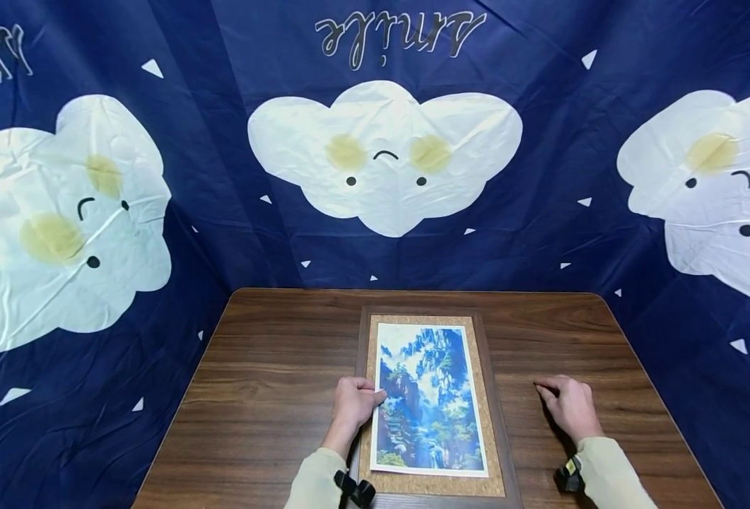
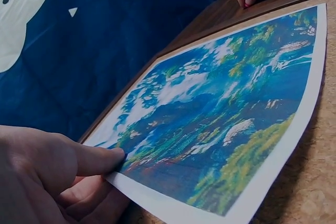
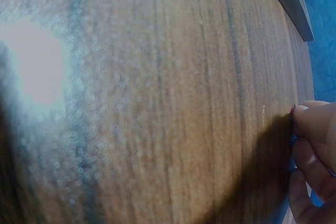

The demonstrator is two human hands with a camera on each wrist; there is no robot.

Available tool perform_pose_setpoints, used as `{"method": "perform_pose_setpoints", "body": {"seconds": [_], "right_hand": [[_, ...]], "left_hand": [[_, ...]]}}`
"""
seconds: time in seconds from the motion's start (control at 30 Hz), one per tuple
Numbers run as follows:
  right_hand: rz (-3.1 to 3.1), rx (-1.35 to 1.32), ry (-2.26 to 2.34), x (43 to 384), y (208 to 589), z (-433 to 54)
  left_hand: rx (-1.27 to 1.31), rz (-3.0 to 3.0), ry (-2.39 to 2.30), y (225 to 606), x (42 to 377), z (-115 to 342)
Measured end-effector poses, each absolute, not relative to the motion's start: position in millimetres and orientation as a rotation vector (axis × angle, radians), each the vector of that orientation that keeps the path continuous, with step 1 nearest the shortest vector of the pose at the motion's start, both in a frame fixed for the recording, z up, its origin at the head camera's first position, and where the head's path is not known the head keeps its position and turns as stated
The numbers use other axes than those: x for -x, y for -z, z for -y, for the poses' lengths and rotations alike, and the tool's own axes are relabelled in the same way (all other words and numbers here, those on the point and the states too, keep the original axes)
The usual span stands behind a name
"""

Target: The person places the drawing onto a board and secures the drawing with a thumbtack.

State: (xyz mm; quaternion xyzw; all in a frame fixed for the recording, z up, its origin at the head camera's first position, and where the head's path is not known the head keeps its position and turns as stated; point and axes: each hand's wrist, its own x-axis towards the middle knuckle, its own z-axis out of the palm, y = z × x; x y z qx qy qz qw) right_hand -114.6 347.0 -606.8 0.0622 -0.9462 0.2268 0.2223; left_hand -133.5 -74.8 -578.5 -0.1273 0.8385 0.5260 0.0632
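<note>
A printed landscape picture [image 1: 428, 396] with a white border lies over a cork board [image 1: 441, 485] in a brown frame. My left hand [image 1: 357, 404] pinches the picture's left edge, thumb on top and fingers beneath; in the left wrist view that edge [image 2: 163, 209] bends up off the cork. To the right of the board, my right hand [image 1: 568, 404] is low over the table, thumb and forefinger together. A tiny red thing [image 2: 246, 6] shows at those fingertips, mostly hidden, its kind unclear. The right wrist view has the fingers [image 3: 315, 121] at its right edge.
The board's frame [image 1: 495, 417] stands slightly above the wooden table [image 1: 266, 382]. Dark blue cloth [image 1: 222, 141] with white clouds hangs behind the table and along both sides. Each wrist wears a small black camera [image 1: 354, 489].
</note>
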Motion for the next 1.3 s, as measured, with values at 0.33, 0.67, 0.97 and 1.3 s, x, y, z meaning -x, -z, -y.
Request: {"method": "perform_pose_setpoints", "body": {"seconds": [0.33,0.67,0.97,1.3], "right_hand": [[2.628,-0.15,-0.647,114,607,-346],[2.624,-0.119,-0.692,120,604,-342],[2.625,-0.111,-0.818,136,595,-320],[2.668,-0.088,-0.98,156,581,-290]], "left_hand": [[0.392,-2.57,-1.568,580,134,74],[0.394,-2.614,-1.542,581,132,72],[0.402,-2.59,-1.556,580,132,73],[0.431,-2.586,-1.545,579,133,72]]}}
